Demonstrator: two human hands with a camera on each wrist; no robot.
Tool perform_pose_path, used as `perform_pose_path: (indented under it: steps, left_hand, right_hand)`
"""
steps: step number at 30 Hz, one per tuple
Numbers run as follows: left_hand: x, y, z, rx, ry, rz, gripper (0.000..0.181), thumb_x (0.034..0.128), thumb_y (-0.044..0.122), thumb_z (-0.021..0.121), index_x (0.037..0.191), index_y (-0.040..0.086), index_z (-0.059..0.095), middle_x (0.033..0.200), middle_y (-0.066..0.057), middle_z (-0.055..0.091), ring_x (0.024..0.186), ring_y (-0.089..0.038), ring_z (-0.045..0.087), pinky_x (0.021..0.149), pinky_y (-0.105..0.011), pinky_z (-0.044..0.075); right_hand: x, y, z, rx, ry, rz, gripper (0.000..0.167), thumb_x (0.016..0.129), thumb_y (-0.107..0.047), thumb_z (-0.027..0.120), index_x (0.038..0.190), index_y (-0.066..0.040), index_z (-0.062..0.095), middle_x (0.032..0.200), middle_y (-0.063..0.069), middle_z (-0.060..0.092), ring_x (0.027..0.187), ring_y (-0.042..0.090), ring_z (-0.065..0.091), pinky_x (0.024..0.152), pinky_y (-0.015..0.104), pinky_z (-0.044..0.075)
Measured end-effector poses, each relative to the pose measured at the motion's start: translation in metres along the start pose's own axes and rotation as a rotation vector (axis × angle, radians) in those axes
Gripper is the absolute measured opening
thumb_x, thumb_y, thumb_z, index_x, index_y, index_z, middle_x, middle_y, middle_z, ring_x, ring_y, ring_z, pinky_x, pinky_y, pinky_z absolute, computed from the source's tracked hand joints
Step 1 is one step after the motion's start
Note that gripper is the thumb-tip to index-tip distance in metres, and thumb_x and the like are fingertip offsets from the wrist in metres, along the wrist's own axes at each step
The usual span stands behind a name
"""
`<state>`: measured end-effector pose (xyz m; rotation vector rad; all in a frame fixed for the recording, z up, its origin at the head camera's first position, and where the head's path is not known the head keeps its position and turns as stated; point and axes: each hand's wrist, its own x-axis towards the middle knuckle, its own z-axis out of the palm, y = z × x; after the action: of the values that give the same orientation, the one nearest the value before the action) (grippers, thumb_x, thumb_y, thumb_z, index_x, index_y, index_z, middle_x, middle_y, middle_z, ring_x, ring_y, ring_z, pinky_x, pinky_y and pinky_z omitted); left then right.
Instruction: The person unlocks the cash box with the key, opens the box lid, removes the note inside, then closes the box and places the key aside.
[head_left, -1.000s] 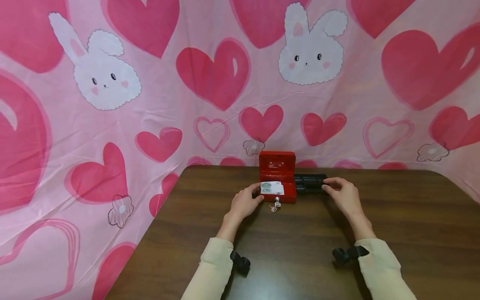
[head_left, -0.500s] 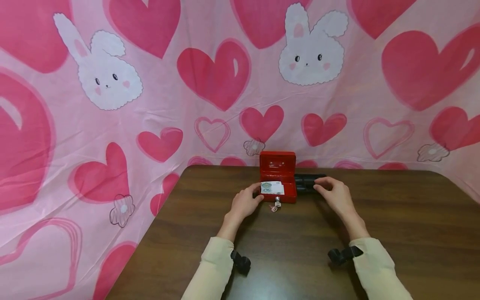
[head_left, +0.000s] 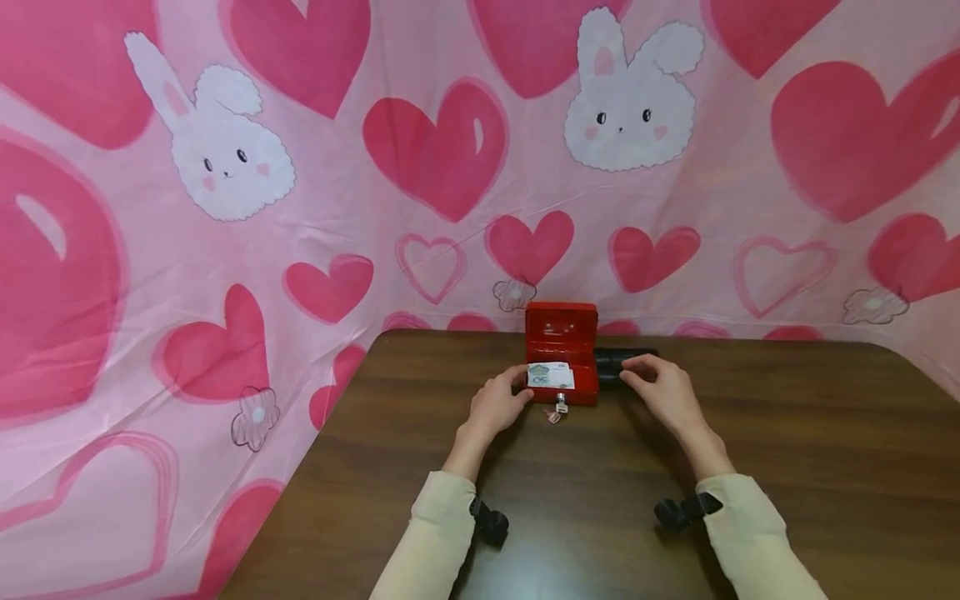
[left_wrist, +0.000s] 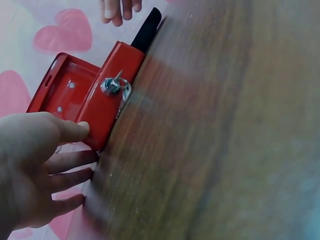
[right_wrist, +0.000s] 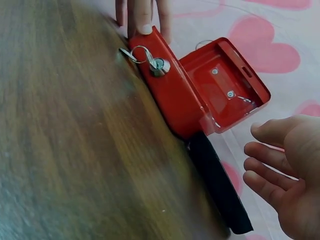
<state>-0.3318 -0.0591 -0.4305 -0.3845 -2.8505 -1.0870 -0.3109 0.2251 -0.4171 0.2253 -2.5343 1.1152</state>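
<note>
At the front left corner of the box, the fingers of the left hand held the part: the thumb pressed on the front wall while the remaining fingers lay along the left end. The fingers of the right hand were loosely bent and held nothing, with a narrow gap between thumb and forefinger. In the right wrist view this hand was positioned beside the black tray, apart from it.

The box was red and stood upright on the desk, near its far edge. Its lid was raised at the rear, with the inside facing forward. Banknotes lay within the box, toward the left side. A round lock was fitted to the front wall, and keys hung from it on a ring. The tray lay on the desk against the right end of the box.

Each forearm wore a cream sleeve with a black camera at the wrist. Behind the desk hung a pink cloth printed with hearts and rabbits.
</note>
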Motion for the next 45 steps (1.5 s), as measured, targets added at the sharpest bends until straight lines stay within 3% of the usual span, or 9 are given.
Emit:
perform_pose_path:
  steps: [5,15,28,45]
  left_hand:
    - [-0.001,0.002,0.005,0.017,0.003,-0.019,0.048,0.0965,0.028,0.063,0.143,0.02,0.054,0.136,-0.005,0.064,0.125,-0.026,0.06,0.102,-0.055,0.046]
    - [0.001,0.003,0.002,0.041,-0.005,-0.027,0.049,0.0967,0.029,0.063,0.144,0.022,0.052,0.137,-0.005,0.063,0.124,-0.027,0.06,0.101,-0.057,0.046]
    - [-0.001,0.004,0.001,0.041,-0.001,-0.027,0.048,0.097,0.028,0.063,0.144,0.021,0.052,0.136,-0.005,0.064,0.124,-0.027,0.061,0.101,-0.057,0.047]
    - [-0.002,0.007,0.0,0.013,0.0,-0.033,0.049,0.096,0.029,0.064,0.143,0.021,0.053,0.136,-0.005,0.064,0.124,-0.028,0.06,0.1,-0.058,0.046]
  right_hand:
    - [0.001,0.0,0.004,-0.007,-0.029,0.004,0.026,0.096,-0.019,0.065,0.114,0.0,0.069,0.111,0.02,0.072,0.098,0.035,0.067,0.092,0.053,0.052]
    - [0.011,-0.016,0.012,0.019,-0.078,0.004,0.026,0.096,-0.018,0.065,0.115,-0.002,0.07,0.112,0.018,0.072,0.097,0.032,0.067,0.092,0.052,0.053]
    - [0.028,-0.031,0.035,-0.056,-0.243,0.019,0.024,0.095,-0.02,0.065,0.113,-0.005,0.071,0.114,0.016,0.072,0.095,0.029,0.061,0.093,0.05,0.054]
    - [0.04,-0.039,0.049,-0.164,-0.344,0.036,0.027,0.092,-0.022,0.067,0.111,-0.004,0.072,0.115,0.019,0.071,0.097,0.03,0.062,0.097,0.052,0.052]
